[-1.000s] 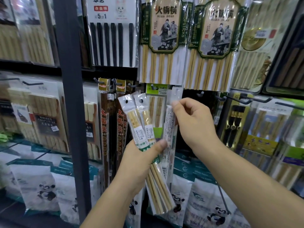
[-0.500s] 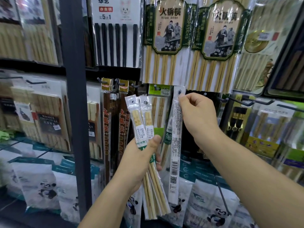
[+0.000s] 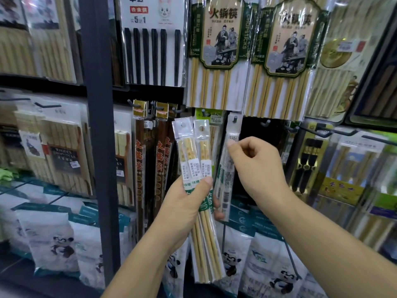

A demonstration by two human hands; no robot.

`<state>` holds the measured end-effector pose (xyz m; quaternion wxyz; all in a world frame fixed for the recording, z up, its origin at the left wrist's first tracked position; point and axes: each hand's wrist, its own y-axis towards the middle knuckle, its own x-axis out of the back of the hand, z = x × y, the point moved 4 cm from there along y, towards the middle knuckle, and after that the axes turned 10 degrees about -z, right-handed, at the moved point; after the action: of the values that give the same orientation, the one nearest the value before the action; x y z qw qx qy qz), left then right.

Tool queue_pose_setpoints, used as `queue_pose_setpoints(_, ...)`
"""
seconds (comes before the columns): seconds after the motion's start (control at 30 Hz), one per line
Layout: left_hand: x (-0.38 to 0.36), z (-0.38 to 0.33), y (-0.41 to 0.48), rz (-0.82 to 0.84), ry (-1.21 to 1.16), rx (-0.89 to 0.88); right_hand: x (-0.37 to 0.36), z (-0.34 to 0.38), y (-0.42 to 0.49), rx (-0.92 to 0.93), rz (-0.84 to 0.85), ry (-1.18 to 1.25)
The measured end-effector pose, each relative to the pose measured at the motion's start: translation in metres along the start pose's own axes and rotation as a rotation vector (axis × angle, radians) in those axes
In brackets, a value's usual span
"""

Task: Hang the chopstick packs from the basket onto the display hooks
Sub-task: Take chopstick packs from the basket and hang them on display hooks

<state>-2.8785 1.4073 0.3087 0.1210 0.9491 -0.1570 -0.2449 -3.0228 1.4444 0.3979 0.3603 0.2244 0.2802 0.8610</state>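
1. Since half a second ago the slim chopstick pack [image 3: 225, 179] has gone onto the hook [image 3: 235, 118] at upper centre. Its punched hole now sits over the peg, and the right hand [image 3: 257, 168] has dropped from the header to the pack's upper right edge.
2. That hand's fingers are curled and the index tip touches the pack. The thumb is hidden, so I cannot tell whether it pinches.
3. At centre frame the left hand [image 3: 184, 209] grips two more packs [image 3: 194, 151] at mid-length, thumb across the front and headers up, just left of the hung one.
4. These packs look light. The sticks should keep each sleeve stiff, but the film is probably slippery and the header flimsy around its hole.
5. The best hold is likely a pinch just below the header, so the hole stays free.
6. No basket is in view.
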Motion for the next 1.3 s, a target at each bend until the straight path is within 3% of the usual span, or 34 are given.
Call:
queue_pose_setpoints(0.17,-0.005,0.007,-0.001,0.071,0.026,0.006,-0.010,0.015,-0.010,-0.024,0.173,0.160)
queue_pose_setpoints(0.3,-0.002,0.010,0.002,0.024,-0.033,0.019,-0.006,0.017,-0.004,-0.027,0.123,0.178)
queue_pose_setpoints(0.47,0.015,0.015,0.009,-0.120,0.187,-0.013,0.000,0.015,0.015,-0.028,0.023,0.162)
queue_pose_setpoints(0.57,0.013,0.014,0.008,-0.093,0.087,0.027,-0.002,0.011,0.021,-0.031,-0.003,0.132)
queue_pose_setpoints(1.3,0.005,0.009,0.003,-0.012,0.141,0.011,-0.005,0.000,0.034,0.021,-0.067,-0.036)
